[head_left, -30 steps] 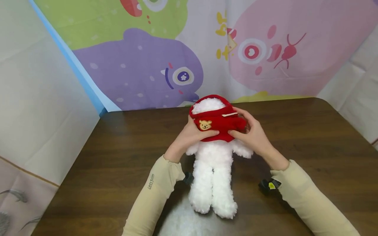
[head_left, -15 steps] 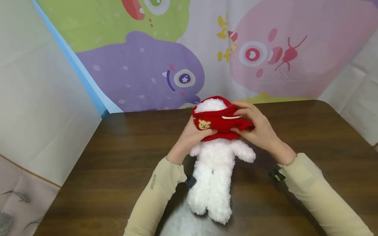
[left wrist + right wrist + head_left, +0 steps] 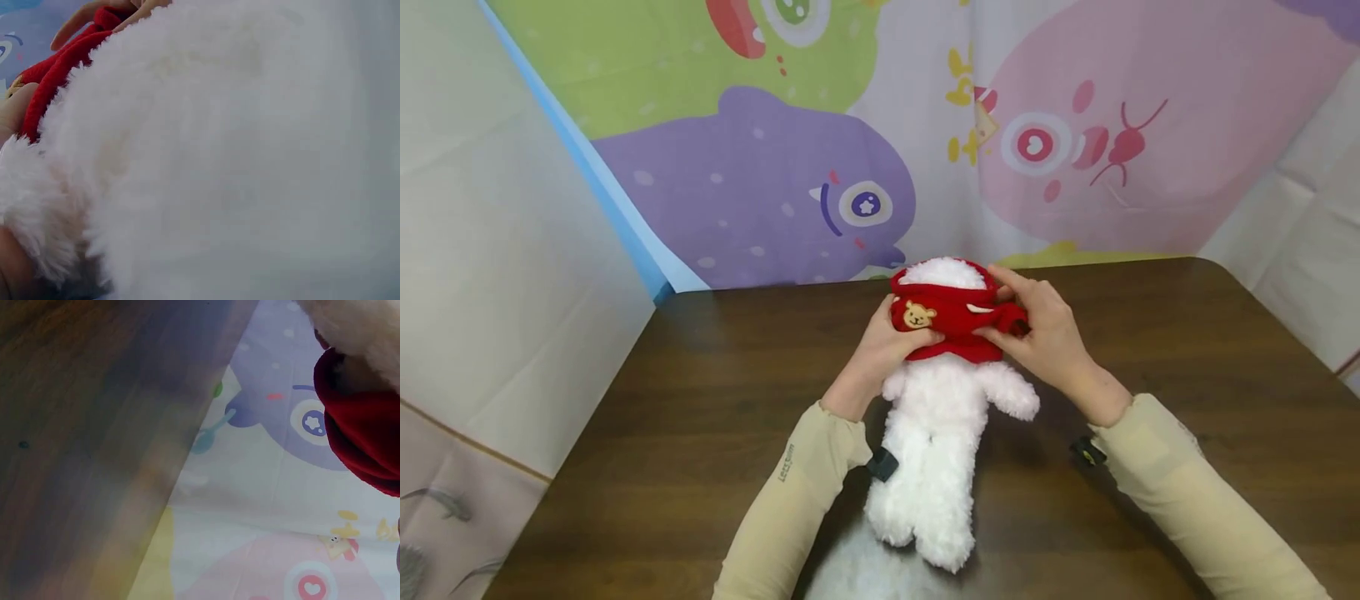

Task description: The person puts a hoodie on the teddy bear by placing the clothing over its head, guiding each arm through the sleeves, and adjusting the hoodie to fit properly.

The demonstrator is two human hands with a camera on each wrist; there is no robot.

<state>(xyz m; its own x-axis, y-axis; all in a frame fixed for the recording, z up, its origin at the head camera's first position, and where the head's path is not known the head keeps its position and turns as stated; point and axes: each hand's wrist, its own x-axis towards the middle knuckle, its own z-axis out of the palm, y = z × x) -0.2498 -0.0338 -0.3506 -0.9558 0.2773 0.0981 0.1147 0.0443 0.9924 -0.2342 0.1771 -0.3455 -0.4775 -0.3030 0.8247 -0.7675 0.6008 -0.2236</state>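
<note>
A white fluffy plush toy (image 3: 932, 433) lies on its back on the brown table, legs toward me. A small red doll's top (image 3: 951, 321), with a bear-face patch and a short white strip, is around its head; white fluff shows through the upper opening, and the face is hidden. My left hand (image 3: 880, 350) grips the top's left side, thumb in front. With thumb and fingers, my right hand (image 3: 1051, 342) pinches its right side, where the cloth bunches. White fur (image 3: 187, 125) fills most of the left wrist view. A fold of the red top (image 3: 365, 434) shows in the right wrist view.
The dark wooden table (image 3: 1165, 350) ends at a cartoon-printed cloth (image 3: 820, 183) hanging behind it. Pale panels (image 3: 512, 208) stand on both sides. A whitish glare patch lies on the table near the toy's feet.
My right hand drew the cloth's right side outward, then came back inward. The toy's legs have swung slightly left. My left hand keeps its grip.
</note>
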